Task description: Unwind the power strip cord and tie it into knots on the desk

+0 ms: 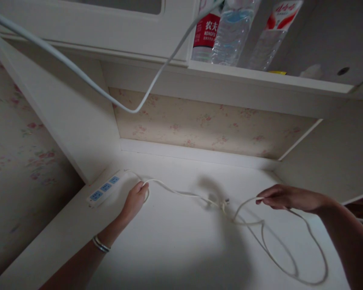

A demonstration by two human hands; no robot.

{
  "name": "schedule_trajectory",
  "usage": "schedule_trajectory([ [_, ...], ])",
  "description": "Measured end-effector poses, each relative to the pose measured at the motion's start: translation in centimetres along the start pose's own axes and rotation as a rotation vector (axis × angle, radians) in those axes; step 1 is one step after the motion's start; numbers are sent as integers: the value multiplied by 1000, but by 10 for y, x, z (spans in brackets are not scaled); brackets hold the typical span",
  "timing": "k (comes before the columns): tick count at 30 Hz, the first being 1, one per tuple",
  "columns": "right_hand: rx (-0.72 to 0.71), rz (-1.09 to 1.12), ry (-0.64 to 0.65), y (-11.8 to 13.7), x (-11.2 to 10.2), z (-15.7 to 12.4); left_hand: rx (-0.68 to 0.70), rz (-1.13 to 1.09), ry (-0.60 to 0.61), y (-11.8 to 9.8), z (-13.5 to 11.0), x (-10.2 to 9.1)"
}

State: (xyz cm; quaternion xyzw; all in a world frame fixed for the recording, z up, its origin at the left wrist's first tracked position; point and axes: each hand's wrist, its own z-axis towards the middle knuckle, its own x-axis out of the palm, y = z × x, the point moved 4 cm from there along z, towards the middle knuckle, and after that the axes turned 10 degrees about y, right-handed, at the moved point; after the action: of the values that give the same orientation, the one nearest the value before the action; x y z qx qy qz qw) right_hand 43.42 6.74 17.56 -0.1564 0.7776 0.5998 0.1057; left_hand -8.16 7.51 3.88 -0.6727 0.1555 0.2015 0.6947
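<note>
A white power strip [105,188] with three blue sockets lies at the left of the white desk. Its white cord [181,194] runs rightward across the middle. Just right of the strip, my left hand [135,197] is closed on the cord, and a small loop hangs below the fingers. Farther right, my right hand [280,197] pinches another part of the same cord. Loose loops spread beneath and right of that hand. Near the middle the cord crosses itself beside the plug [225,202], which is small and hard to make out.
Overhead, a thick white cable [135,109] hangs in a V across the view. Plastic bottles [232,34] stand on the cabinet shelf [269,80] above the desk [169,249]. White side panels flank the desk, with flowered wallpaper [175,123] behind.
</note>
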Motion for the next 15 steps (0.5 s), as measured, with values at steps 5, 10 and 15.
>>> schedule_trajectory([
  [5,-72,-107,614,12,31,-7,-52,258,43,11,2,-2],
  [10,-293,-1,616,35,60,-10,162,585,56,-16,-15,6],
  [15,-389,107,532,61,83,-13,484,670,189,-68,-46,39],
])
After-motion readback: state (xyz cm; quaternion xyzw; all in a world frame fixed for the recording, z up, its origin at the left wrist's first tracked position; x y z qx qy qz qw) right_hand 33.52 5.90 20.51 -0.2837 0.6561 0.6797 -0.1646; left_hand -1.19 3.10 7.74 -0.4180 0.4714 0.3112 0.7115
